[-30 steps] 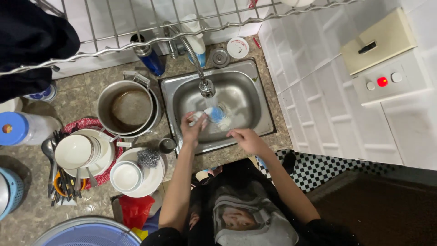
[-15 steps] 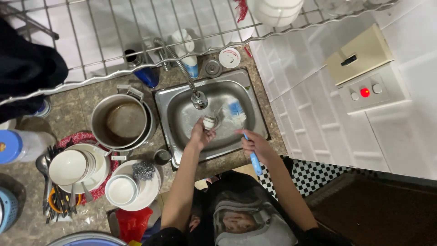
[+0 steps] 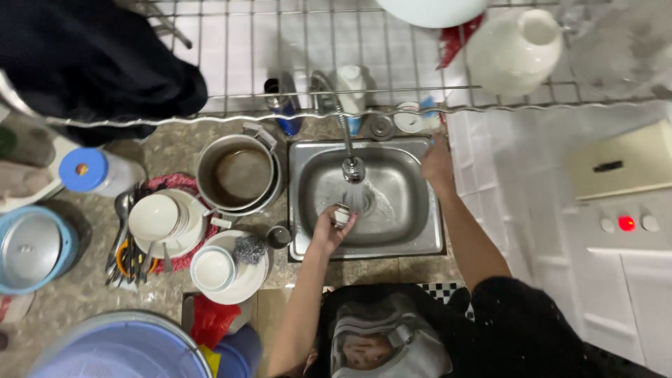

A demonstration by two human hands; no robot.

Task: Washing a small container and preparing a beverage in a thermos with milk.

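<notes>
Sink (image 3: 420, 238): silver steel. Pot (image 3: 236, 175): grey, brown inside. Bowls (image 3: 155, 217): white. Bottle cap (image 3: 82, 169): blue. Basin (image 3: 119, 350): pale blue. Floor mat (image 3: 441, 290): black-white checked. Wall tiles (image 3: 518, 182): white.

Pot (image 3: 236, 175) left of sink (image 3: 413, 241), bowls (image 3: 155, 217) beyond.

Single head-worn view, looking almost straight down from well above the counter. The steel sink (image 3: 367, 199) sits mid-frame, the person's own torso at the near bottom edge. A wire rack (image 3: 280, 91) crosses the far top of frame, closer to the lens than the counter. Granite counter (image 3: 84, 280) fills the left, white tiled wall (image 3: 546, 210) the right. Wide framing, no second view to overlap.
</notes>
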